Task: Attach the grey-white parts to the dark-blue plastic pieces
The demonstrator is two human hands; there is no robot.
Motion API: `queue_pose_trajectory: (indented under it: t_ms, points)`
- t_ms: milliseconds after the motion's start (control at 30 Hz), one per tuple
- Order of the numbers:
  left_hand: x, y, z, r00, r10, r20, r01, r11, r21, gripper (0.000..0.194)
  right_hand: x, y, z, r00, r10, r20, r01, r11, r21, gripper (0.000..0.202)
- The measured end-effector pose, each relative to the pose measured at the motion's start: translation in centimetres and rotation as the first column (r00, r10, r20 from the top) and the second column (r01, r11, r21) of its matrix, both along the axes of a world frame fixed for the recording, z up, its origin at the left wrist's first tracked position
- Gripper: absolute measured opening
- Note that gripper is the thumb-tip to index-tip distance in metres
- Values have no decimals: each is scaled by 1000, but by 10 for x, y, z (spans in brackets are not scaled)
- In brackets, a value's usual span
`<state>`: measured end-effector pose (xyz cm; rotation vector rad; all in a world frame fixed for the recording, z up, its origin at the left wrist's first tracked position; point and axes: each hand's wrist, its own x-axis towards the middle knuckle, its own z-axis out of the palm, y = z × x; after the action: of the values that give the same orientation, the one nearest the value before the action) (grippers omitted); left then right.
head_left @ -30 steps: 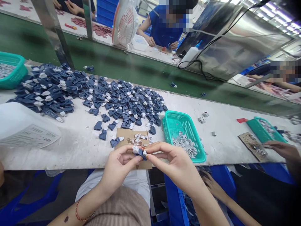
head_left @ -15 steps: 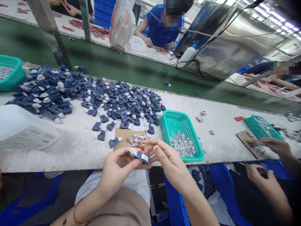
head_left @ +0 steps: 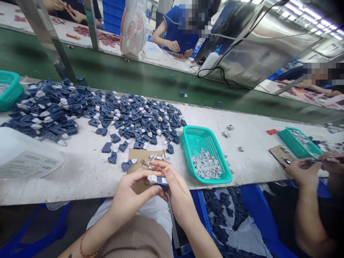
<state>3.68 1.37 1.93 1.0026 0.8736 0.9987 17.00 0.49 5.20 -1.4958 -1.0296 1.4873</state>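
Observation:
A small dark blue part with white pieces on it (head_left: pixel 161 181) is held between both hands, low over the table's near edge. My left hand (head_left: pixel 131 193) pinches its white end between thumb and fingers. My right hand (head_left: pixel 176 190) grips the other end, its fingers closed round it. Just beyond lies a brown cardboard piece (head_left: pixel 137 156) with small white pieces on it and something red partly hidden by my fingers. A blue part (head_left: pixel 128 165) rests on its left edge. Right of it stands a green basket (head_left: pixel 188 157) with small grey-white pieces inside.
A large pile of blue parts (head_left: pixel 134 114) covers the back left. A white jug (head_left: pixel 24 154) stands at the left edge, near another green basket (head_left: pixel 17 93). At right, a person's hands work beside a green basket (head_left: pixel 288 143). Blue bins (head_left: pixel 258 208) are below the table.
My right hand has closed in on the blue part, its fingers now wrapped nearer its end. The neighbour's hands at the right have come together. The view has shifted slightly.

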Motion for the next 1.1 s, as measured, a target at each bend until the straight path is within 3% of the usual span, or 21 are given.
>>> queue_pose_trajectory:
  t_ms: [167,267,333,367,433,500,600,700,900,1100]
  points:
    - [-3,5,4,964,71,-256,35,922,386,20,1,-6,-7,996,18,89,-22,999,45,47]
    - [-4,8,4,960,44,-277,96,877,470,19,11,-3,-6,986,95,138,-107,991,85,51]
    - [-6,11,4,957,35,-288,116,863,492,23,30,4,-2,952,94,292,-144,978,154,47]
    - [-8,12,3,956,43,-289,110,863,492,24,44,9,0,911,48,409,-140,970,198,43]
    - [-11,17,3,955,66,-289,82,879,470,25,79,23,5,741,-100,664,-103,960,259,34]
    - [-15,23,2,951,87,-296,44,911,410,23,117,40,6,445,-175,878,-75,970,231,33]
    - [-20,34,2,952,103,-288,-12,953,303,21,164,65,1,314,-133,940,-53,986,158,27]
    - [-24,47,4,956,116,-271,-58,976,211,23,185,81,-9,246,-57,968,-86,993,80,19]
    - [-27,84,17,949,192,-249,-162,977,135,29,184,85,-19,159,13,987,-168,986,14,22]
    - [-16,164,35,898,315,-308,-256,942,216,34,190,84,-22,167,26,986,-227,974,12,23]
